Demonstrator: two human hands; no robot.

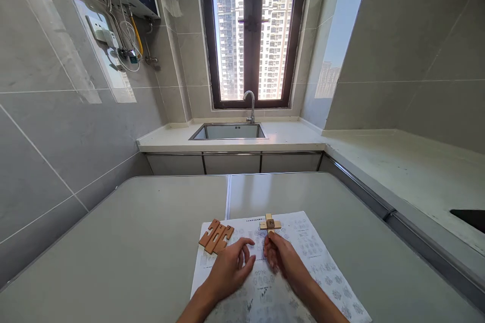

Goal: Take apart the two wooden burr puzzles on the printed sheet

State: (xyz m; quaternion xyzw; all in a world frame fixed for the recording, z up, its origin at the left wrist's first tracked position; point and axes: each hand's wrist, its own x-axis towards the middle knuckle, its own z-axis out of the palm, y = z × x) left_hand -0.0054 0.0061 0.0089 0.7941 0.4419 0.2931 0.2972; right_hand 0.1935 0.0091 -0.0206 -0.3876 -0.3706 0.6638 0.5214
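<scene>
My right hand (282, 257) pinches the lower arm of a cross-shaped wooden puzzle (270, 223) between thumb and fingers. The cross is made of light wood, with a darker square bearing a mark at its middle. To the left, my left hand (235, 266) hovers above the paper with its fingers curved and apart, holding nothing. Three flat brown notched wooden pieces (216, 236) lie side by side just beyond it, with numbers on some of them. Under everything is a printed instruction sheet (314, 252) covered in small diagrams; my hands and forearms hide part of it.
The sheet rests on a pale table (151, 242) with a seam down its middle. Beyond stand a counter (291, 133) with a steel sink (229, 132) and a faucet (250, 103) below a window. Another counter (401, 161) runs along the right.
</scene>
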